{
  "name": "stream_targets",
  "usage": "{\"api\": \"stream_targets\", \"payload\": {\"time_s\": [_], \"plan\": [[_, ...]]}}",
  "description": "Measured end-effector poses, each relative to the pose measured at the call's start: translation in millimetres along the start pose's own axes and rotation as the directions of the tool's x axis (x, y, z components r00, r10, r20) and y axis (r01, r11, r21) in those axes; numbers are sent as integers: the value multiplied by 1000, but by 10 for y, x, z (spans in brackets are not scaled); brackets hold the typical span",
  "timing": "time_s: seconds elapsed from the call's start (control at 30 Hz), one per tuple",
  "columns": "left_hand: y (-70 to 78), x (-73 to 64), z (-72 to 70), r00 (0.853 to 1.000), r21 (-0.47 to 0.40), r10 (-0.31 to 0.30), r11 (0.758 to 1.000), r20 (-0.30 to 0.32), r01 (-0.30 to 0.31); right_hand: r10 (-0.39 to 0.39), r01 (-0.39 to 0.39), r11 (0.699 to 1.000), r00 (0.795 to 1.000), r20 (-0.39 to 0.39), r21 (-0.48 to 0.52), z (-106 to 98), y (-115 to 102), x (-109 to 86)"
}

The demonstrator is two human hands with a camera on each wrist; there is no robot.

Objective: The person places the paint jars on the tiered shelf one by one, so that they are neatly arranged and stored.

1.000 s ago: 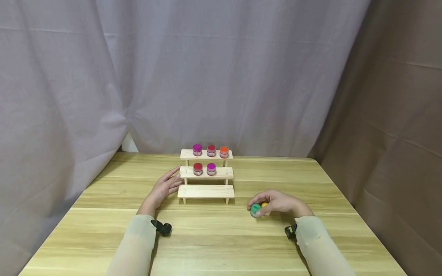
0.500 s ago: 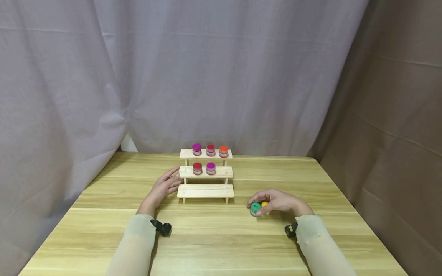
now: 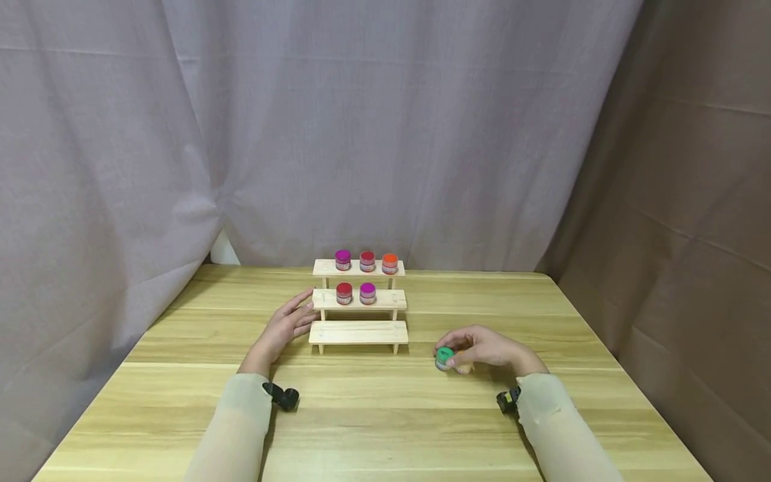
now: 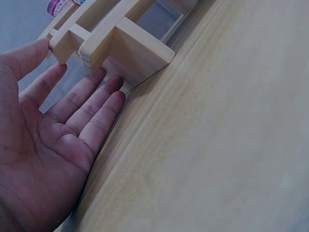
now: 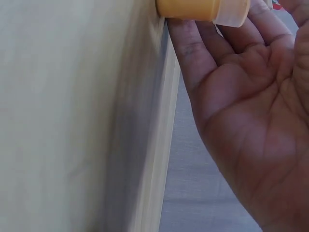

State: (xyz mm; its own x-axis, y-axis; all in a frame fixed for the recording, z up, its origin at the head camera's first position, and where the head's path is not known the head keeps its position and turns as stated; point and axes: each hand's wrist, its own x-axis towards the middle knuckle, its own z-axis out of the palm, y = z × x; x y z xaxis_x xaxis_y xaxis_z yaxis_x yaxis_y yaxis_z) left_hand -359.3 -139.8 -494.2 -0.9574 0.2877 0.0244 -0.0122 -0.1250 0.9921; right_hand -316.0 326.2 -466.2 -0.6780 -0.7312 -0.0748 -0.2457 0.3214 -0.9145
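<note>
In the head view my right hand (image 3: 486,346) pinches a small jar with a green lid (image 3: 444,357) between thumb and fingers, low over the table's right half. A yellow-orange jar (image 3: 464,367) sits beside it, partly covered by the hand. The right wrist view shows this yellow-orange jar (image 5: 203,8) by the fingers; the green lid is out of sight there. With fingers extended, my left hand (image 3: 283,331) rests against the left end of a three-tier wooden rack (image 3: 359,332). Its fingertips touch the rack's side (image 4: 137,53) in the left wrist view.
On the top tier stand a purple jar (image 3: 343,260), a red jar (image 3: 367,261) and an orange jar (image 3: 390,264). Another red jar (image 3: 344,293) and a magenta jar (image 3: 367,293) stand on the middle tier. Grey curtains (image 3: 385,134) hang behind the wooden table (image 3: 373,428).
My right hand and the green-lidded jar have shifted slightly up in the head view. More of the yellow-orange jar's side now shows, its lid more covered. The left hand stays at the rack.
</note>
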Motion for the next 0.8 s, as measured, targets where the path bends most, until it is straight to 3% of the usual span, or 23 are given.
{"api": "stream_targets", "payload": {"time_s": [0.13,0.47,0.8], "plan": [[11,-9,5,1000,6,-1,1000,4,1,8,-8,1000,1000,-23,13,-2,-19,-9],[19,-1,14,1000,1,-5,1000,-6,5,70,-79,995,989,-134,-66,13,-67,-6],[5,12,3,1000,1,-9,1000,-9,9,72,-84,994,986,-152,-72,15,-82,-12]]}}
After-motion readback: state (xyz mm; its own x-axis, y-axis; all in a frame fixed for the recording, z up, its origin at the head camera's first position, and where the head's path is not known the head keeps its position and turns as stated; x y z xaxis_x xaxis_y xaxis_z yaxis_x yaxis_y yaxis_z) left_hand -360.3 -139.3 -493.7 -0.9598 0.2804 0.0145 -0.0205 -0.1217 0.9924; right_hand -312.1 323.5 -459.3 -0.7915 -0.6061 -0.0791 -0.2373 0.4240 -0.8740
